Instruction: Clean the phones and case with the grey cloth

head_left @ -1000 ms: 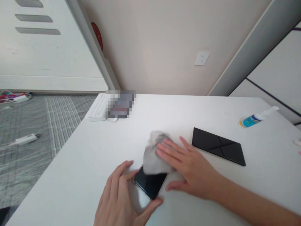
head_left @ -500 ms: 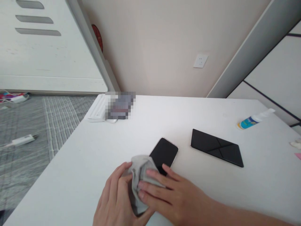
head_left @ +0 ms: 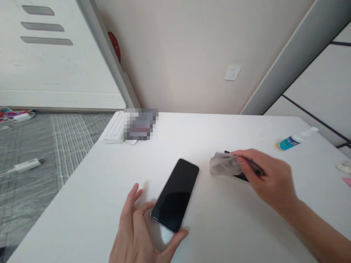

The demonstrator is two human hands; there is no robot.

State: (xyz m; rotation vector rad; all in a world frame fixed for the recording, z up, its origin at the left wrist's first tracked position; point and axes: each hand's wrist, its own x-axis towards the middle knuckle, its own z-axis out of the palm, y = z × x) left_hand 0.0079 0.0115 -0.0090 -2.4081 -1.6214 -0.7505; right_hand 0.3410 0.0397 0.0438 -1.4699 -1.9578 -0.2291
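A black-screened phone (head_left: 177, 193) lies face up on the white table. My left hand (head_left: 145, 230) is at its near end, thumb and index finger spread apart at its two lower corners, touching or almost touching them. My right hand (head_left: 270, 179) pinches a grey cloth (head_left: 225, 164), which hangs out to the left from its fingers. Beneath the cloth and this hand is a black tablet (head_left: 242, 177), mostly hidden. Whether the cloth touches the tablet cannot be made out.
A spray bottle (head_left: 289, 142) lies on its side at the right. White packets (head_left: 115, 128) and a blurred-out dark item (head_left: 141, 126) rest at the table's back left corner. Beyond the left edge, a grey striped fabric (head_left: 74, 138) carries a white plug with cable (head_left: 27, 165).
My right hand has moved right and away from the phone with the cloth, to above the tablet. The phone is now uncovered, and my left hand's fingers no longer touch the cloth.
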